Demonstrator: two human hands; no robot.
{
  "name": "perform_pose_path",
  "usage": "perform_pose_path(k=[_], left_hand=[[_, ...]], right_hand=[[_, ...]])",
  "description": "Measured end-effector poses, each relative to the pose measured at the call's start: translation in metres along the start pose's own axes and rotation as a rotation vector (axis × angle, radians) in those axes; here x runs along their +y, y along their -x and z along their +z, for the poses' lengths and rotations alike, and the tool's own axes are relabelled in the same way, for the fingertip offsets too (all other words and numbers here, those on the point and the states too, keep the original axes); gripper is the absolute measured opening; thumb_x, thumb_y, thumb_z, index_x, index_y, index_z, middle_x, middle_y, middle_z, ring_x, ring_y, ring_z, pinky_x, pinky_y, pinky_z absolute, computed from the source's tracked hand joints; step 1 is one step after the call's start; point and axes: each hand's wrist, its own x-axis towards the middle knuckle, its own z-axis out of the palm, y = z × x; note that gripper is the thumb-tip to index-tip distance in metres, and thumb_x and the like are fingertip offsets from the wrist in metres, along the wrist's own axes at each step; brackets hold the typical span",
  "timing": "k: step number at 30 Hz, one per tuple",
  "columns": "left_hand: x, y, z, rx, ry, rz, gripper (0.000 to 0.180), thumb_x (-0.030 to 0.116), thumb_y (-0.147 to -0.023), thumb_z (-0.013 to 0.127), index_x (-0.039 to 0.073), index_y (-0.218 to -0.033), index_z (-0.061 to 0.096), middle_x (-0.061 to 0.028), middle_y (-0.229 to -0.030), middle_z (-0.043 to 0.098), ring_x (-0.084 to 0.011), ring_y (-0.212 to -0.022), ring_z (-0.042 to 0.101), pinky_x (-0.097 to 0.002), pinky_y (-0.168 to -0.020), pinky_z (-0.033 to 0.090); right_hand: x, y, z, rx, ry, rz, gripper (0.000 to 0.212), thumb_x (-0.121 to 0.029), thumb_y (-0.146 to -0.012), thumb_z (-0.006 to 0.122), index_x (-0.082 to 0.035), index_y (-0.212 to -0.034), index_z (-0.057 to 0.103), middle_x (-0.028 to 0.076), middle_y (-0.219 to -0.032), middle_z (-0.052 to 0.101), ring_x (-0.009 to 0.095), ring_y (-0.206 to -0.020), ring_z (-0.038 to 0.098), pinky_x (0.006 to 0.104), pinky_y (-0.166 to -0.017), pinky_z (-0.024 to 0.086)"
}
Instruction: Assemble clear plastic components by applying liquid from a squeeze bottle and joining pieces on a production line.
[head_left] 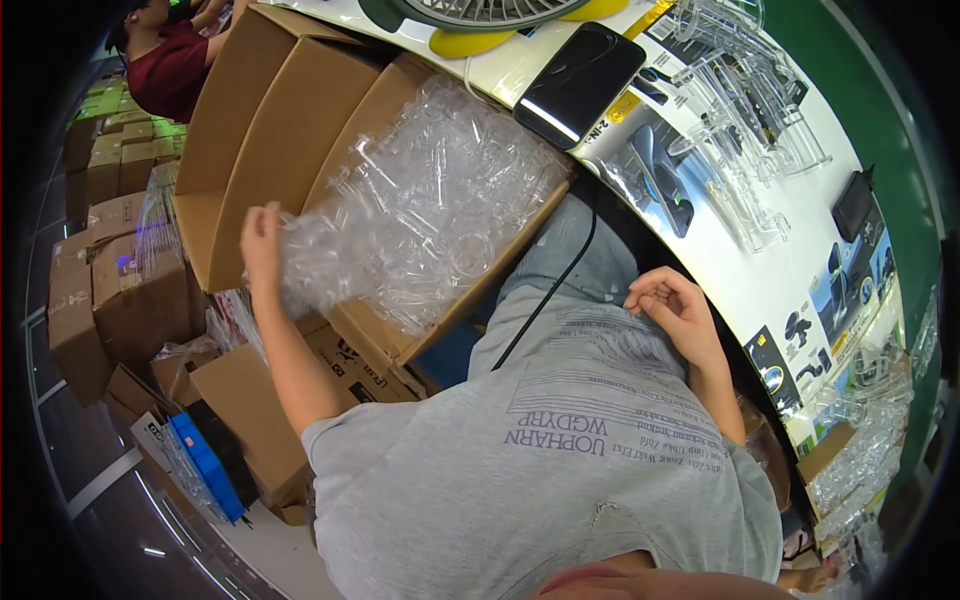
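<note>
My left hand (262,240) is closed at the left side of an open cardboard box (290,130), gripping a blurred clear plastic bag (325,265). The bag hangs over the near-left part of the box. Inside lies a heap of clear plastic parts (450,180), some of them rod-shaped and some ring-shaped. My right hand (672,303) hovers above my lap beside the table edge, its fingers loosely bent and apart with nothing visible in them.
On the table (720,270) at right lie a black phone (580,85), clear plastic frames (740,180) and a small black object (853,205). A fan (490,12) stands at the far edge. A black cable (560,280) crosses my lap. Cartons (140,290) and a blue bin (205,465) are at left; another person (170,65) is beyond.
</note>
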Motion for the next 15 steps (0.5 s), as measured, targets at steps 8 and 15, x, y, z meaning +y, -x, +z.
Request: perform_pose_path(k=[8, 15], left_hand=[[-0.068, 0.073, 0.093, -1.194, -0.445, -0.068, 0.022, 0.007, -0.055, 0.069, 0.010, -0.076, 0.066, -0.0133, -0.079, 0.064, -0.0244, -0.079, 0.062, -0.0337, -0.070, 0.047], [-0.007, 0.124, 0.134, -1.189, -0.065, 0.133, 0.037, 0.002, -0.063, 0.063, 0.019, -0.095, 0.068, -0.0115, -0.078, 0.062, -0.0256, -0.074, 0.060, -0.0345, -0.067, 0.047]], right_hand=[[0.001, -0.002, 0.001, -0.005, -0.003, 0.000, 0.015, 0.004, -0.082, 0.050, 0.002, -0.097, 0.055, 0.007, -0.084, 0.059, 0.011, -0.080, 0.056, 0.0226, -0.074, 0.045], [0.005, -0.001, -0.006, -0.019, 0.005, 0.001, 0.016, 0.003, -0.083, 0.050, 0.001, -0.098, 0.056, 0.007, -0.085, 0.059, 0.011, -0.081, 0.057, 0.0231, -0.075, 0.045]])
